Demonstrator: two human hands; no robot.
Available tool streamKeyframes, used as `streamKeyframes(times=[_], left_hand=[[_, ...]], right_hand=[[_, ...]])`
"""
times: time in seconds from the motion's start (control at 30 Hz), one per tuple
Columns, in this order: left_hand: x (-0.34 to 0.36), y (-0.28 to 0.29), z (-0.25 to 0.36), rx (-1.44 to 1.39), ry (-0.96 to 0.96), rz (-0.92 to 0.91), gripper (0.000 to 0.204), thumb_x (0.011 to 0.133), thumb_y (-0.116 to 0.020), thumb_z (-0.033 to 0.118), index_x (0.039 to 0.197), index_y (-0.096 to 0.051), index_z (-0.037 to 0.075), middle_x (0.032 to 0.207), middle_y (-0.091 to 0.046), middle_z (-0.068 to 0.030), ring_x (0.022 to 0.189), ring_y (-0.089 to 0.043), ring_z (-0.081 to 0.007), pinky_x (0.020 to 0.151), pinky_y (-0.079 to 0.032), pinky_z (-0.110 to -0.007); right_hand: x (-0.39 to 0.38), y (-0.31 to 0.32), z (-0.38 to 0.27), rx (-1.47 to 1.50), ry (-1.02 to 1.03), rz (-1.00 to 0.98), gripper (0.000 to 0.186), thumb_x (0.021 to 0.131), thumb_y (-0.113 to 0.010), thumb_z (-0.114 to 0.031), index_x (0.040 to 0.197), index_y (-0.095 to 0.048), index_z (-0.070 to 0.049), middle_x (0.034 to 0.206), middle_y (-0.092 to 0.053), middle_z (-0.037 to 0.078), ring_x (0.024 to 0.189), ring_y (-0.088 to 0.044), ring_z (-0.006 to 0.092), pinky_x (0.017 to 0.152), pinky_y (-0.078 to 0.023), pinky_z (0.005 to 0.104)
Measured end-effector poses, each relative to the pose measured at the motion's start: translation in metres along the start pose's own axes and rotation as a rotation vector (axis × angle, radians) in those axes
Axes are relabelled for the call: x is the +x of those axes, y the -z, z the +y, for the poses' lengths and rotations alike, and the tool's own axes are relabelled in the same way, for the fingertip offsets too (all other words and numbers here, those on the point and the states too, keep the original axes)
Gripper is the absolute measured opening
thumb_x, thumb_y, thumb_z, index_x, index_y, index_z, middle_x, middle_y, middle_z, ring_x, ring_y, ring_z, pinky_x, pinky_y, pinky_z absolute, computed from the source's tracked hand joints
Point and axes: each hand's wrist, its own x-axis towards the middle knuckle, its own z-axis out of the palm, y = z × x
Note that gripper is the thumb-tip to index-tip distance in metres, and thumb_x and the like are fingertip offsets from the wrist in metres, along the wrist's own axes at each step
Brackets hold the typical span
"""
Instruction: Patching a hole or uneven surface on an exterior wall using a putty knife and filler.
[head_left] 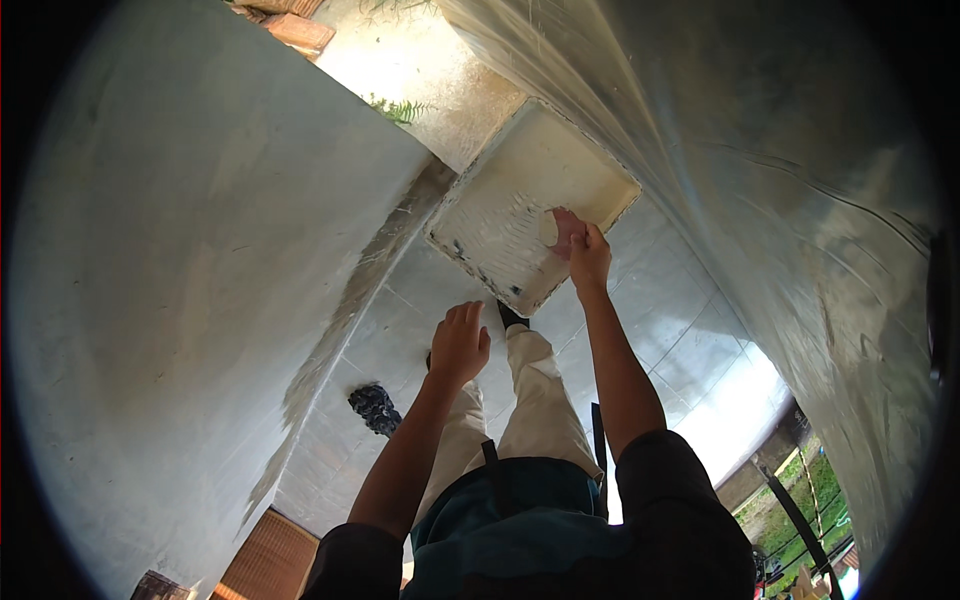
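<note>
A shallow rectangular tray (480,180) with a stained, crusted rim holds cloudy whitish liquid, and ripples run across its left part. My right hand (588,255) is closed on a thin reddish-brown sheet (566,228), perhaps sandpaper, over the tray's right side. The sheet's lower end is at the liquid; whether it dips under I cannot tell. My left hand (460,345) hangs in the air short of the tray's near left edge. Its fingers are stretched out with the thumb apart, and nothing shows in it.
A smooth grey wall (200,230) rises on the left, with a darker strip along its foot. Clear plastic sheeting (760,170) hangs on the right. A crumpled black bundle (374,408) lies on the grey tiled floor (400,300). Bricks (298,32) and a fern (395,108) are beyond.
</note>
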Motion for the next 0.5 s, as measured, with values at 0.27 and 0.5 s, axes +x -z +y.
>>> streamKeyframes(times=[0.27,0.5], left_hand=[[0.025,-0.014,-0.003,0.049,0.011,-0.019,0.051,0.086,-0.062,0.012,0.132,-0.044,0.002,0.133,-0.052,-0.0189,0.129,-0.046,-0.0395,0.103,-0.041,-0.049],[0.028,-0.027,-0.005,0.074,-0.004,-0.019,0.054,0.088,-0.061,0.014,0.137,-0.041,0.001,0.139,-0.049,-0.0209,0.133,-0.044,-0.0411,0.106,-0.039,-0.049]], right_hand=[[0.039,0.001,-0.040,-0.387,0.304,0.098,0.019,0.091,-0.054,-0.004,0.108,-0.063,-0.006,0.100,-0.069,0.017,0.097,-0.065,0.0395,0.081,-0.051,0.0467],[0.056,-0.009,-0.037,-0.449,0.465,0.042,0.021,0.091,-0.054,-0.002,0.111,-0.062,-0.005,0.103,-0.069,0.017,0.096,-0.065,0.0383,0.080,-0.052,0.0473]])
